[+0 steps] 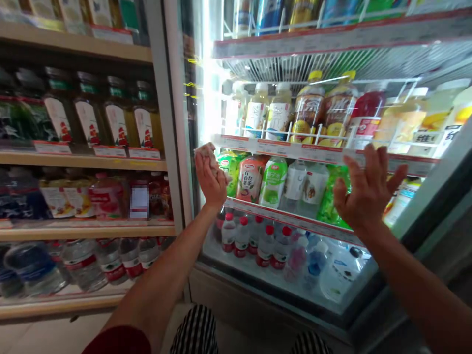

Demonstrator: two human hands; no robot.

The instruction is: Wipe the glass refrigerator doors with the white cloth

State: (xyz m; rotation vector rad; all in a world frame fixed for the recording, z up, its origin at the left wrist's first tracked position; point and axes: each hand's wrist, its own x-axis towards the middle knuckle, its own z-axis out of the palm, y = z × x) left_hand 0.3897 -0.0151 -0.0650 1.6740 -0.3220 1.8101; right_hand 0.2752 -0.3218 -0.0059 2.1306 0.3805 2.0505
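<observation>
My left hand (pixel 211 179) is closed round a crumpled pale cloth (pixel 205 150). It is by the left edge of a lit drinks fridge, level with the shelf of green and orange-red bottles. My right hand (pixel 365 196) has its fingers spread and holds nothing, in front of the same shelf at the right; whether it touches glass I cannot tell. Between my hands show an orange-red tea bottle (pixel 250 179) and a green-labelled bottle (pixel 273 183). The glass of the fridge door (pixel 265 290) is hard to make out.
On the left, wooden shelves (pixel 84 160) hold rows of dark bottles (pixel 120 115) and large water bottles (pixel 83 265). Small red-capped water bottles (pixel 266 248) stand at the fridge's bottom. A dark frame (pixel 416 246) runs along the right. My checked trouser knees (pixel 195 332) are below.
</observation>
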